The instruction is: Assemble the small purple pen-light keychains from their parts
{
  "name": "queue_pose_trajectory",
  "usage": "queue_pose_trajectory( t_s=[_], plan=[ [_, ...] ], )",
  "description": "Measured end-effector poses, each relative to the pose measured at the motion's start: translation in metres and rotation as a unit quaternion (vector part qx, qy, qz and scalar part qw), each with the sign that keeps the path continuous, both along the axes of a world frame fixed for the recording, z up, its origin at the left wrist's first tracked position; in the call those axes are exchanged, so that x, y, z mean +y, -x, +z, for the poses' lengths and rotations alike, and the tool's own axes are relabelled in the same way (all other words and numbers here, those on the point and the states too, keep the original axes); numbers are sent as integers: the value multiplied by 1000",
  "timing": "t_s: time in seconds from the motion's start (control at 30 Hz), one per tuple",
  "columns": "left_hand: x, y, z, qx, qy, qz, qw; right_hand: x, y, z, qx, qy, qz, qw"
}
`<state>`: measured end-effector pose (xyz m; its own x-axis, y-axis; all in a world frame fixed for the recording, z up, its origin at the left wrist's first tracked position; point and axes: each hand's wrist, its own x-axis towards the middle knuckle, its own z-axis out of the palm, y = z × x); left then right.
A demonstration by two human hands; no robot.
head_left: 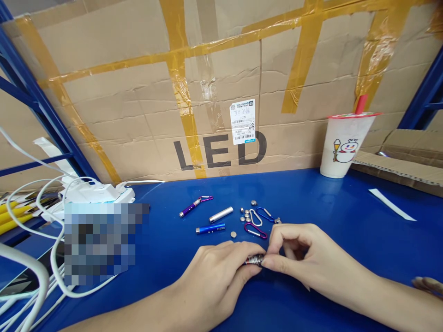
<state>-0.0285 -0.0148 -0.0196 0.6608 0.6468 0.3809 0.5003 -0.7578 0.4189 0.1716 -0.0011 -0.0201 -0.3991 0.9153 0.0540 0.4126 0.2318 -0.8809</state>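
Observation:
My left hand (pixel 221 272) is closed round a small metal keychain flashlight (pixel 254 260), of which only the silvery end shows. My right hand (pixel 297 253) pinches that end with thumb and forefinger. Both hands rest on the blue table (pixel 328 207). Just beyond them lie a purple flashlight (pixel 192 207) with a clip, a silver tube (pixel 220 214), a blue tube (pixel 210 228), several button cells (pixel 245 214) and carabiner clips in silver (pixel 255 216), blue (pixel 266 213) and purple (pixel 255 230).
A taped cardboard wall marked LED (pixel 221 152) stands behind the table. A white drink cup (pixel 344 143) with a red straw sits at the back right, beside a cardboard box (pixel 404 157). White cables and a power strip (pixel 93 191) lie at the left.

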Motion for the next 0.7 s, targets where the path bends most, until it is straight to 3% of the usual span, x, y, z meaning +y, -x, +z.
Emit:
queue_pose_trajectory(
  t_s=[0.43,0.7],
  plan=[
    [-1,-1,3,21,1,16,1000,0,0,2,52,14,21,998],
    [-2,-3,4,-47,49,35,997,-2,-3,-1,77,-214,34,973]
  ],
)
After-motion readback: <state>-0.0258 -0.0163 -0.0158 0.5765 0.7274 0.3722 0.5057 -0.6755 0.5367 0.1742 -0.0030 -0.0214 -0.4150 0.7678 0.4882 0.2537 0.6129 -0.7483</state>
